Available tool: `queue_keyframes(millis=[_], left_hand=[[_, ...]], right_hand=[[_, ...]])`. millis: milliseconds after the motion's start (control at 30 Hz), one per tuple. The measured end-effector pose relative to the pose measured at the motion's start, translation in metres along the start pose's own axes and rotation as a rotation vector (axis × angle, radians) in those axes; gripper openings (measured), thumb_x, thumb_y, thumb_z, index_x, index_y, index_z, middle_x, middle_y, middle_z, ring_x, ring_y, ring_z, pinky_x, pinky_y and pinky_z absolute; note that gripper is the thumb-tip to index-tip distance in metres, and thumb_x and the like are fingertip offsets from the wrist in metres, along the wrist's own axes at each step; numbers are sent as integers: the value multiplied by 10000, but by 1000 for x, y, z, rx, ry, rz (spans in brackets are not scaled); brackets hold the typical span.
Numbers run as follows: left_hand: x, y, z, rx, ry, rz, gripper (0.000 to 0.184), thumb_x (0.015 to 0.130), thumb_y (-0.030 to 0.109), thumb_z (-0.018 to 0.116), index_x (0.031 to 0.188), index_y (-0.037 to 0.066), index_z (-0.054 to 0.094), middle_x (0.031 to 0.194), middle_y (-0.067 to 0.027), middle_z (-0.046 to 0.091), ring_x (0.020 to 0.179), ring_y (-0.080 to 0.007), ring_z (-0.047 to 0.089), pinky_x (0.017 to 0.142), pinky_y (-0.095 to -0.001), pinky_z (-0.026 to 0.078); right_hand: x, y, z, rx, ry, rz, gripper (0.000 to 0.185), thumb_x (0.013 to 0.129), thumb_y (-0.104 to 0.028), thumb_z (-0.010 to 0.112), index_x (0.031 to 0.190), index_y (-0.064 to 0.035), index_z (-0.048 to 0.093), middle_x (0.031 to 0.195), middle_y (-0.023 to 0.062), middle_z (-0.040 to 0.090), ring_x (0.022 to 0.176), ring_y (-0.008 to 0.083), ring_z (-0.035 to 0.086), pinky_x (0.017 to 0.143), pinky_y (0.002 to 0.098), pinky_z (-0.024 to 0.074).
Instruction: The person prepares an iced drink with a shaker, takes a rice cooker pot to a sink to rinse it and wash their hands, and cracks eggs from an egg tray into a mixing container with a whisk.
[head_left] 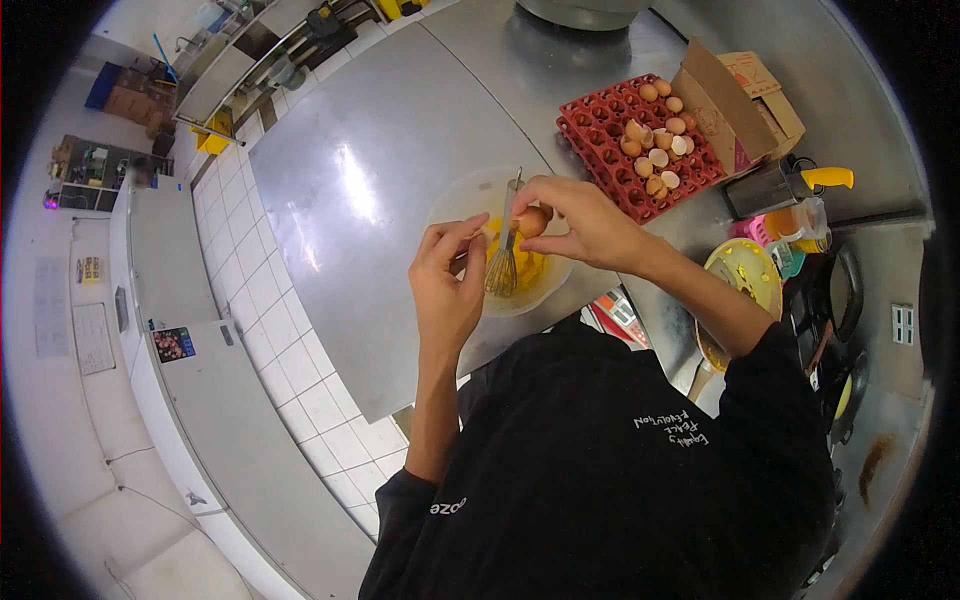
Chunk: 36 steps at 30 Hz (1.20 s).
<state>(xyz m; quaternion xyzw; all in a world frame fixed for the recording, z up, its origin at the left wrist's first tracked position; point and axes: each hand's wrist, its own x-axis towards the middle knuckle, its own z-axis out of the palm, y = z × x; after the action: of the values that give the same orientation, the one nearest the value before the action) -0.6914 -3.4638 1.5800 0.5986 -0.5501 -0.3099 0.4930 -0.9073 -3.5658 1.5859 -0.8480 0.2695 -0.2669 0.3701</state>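
Over a pale, translucent bowl (pixel 545 300) with yellow egg in it, my right hand (pixel 575 222) grips a brown eggshell (pixel 532 222) between thumb and fingers. Whether the shell is whole or halved is hard to tell. A metal whisk (pixel 502 268) stands tilted in the bowl, its wires down in the yellow egg and its handle passing just beside the shell. My left hand (pixel 450 268) is over the bowl's left side, fingers curled in a pinch. What it holds, if anything, is hidden.
A red egg tray (pixel 600 125) holds brown eggs and broken shells, beside an open cardboard box (pixel 715 110). A yellow-handled knife (pixel 826 178) stands in a holder to the right. Nearer me is a yellow-smeared pan (pixel 745 262). The steel table (pixel 400 130) ends at the tiled floor, left.
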Motion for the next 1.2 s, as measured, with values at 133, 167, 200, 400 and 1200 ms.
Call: queue_keyframes(millis=[133, 167, 200, 400, 1200], left_hand=[[8, 17, 15, -203, 9, -71, 194, 1036, -4, 718, 1224, -4, 767, 1185, -126, 767, 1072, -217, 778, 961, -356, 628], [9, 19, 18, -174, -24, -8, 213, 1034, 7, 727, 1244, -2, 759, 1179, -121, 776, 1085, -216, 776, 977, -362, 618], [10, 20, 20, -172, -34, -6, 213, 1034, 7, 727, 1244, -2, 759, 1179, -121, 776, 1085, -216, 776, 977, -362, 618], [20, 40, 35, 141, -118, 314, 309, 1011, -46, 692, 1317, -16, 714, 1209, -113, 772, 1168, -225, 752, 1033, -386, 611], [14, 4, 44, 110, -185, 193, 525, 993, -41, 664, 1507, 41, 594, 1335, -142, 690, 1214, -242, 681, 1024, -395, 562]], right_hand=[[-7, 0, 9, 309, 16, 191, 418, 866, -105, 895, 1169, -68, 609, 1066, 90, 709, 977, 221, 733, 868, 375, 577], [-9, 4, 13, 390, 46, 192, 429, 884, -99, 895, 1189, -63, 597, 1078, 80, 705, 985, 199, 736, 877, 364, 586], [-11, 8, 16, 471, 79, 192, 439, 902, -93, 895, 1209, -58, 584, 1091, 70, 701, 993, 177, 740, 887, 354, 595], [-25, 10, 12, 701, 229, 240, 433, 955, -90, 866, 1256, -48, 556, 1147, 53, 686, 1093, 174, 736, 997, 349, 601], [-123, 181, -86, -92, 841, 589, 476, 886, -218, 914, 1236, -1, 675, 1208, 150, 738, 1086, 270, 745, 938, 382, 607]])
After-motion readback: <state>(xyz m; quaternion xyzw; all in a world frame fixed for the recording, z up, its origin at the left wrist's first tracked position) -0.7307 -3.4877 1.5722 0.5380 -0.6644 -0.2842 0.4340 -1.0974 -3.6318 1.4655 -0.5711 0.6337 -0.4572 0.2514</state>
